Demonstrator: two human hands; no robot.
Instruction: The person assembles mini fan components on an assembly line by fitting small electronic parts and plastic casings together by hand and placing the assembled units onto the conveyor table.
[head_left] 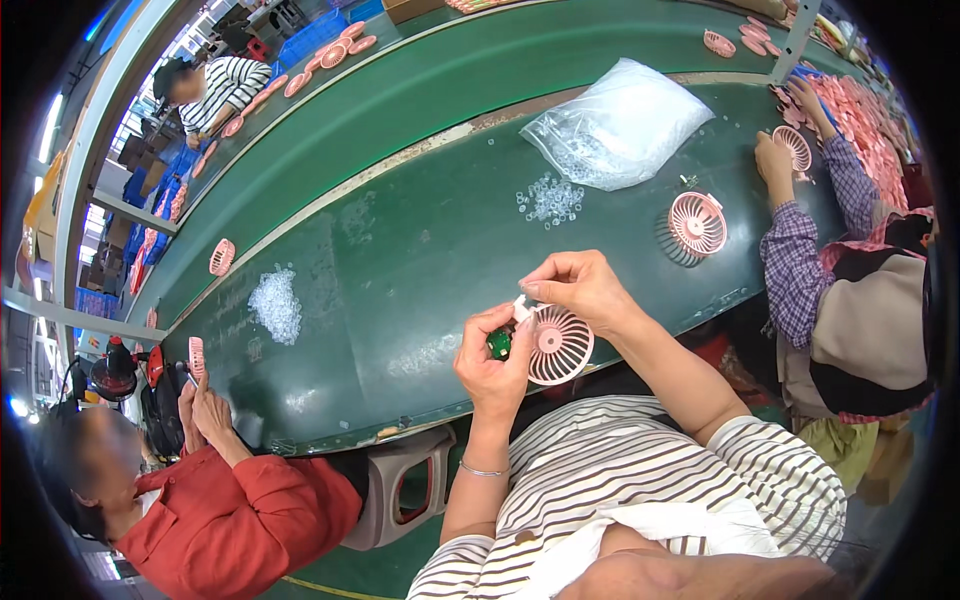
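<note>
While the left hand [492,365] clasps a half-hidden green circuit board [500,346], the right hand [585,290] (at its two o'clock) tightly pinches an indistinct small white piece [521,308].

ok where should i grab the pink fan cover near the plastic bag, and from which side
Grip the pink fan cover by its round rim, pinching opposite edges, probably coming from the near side: the green board and plastic bag lie on the far side, and the slatted face looks more delicate than the rim.
</note>
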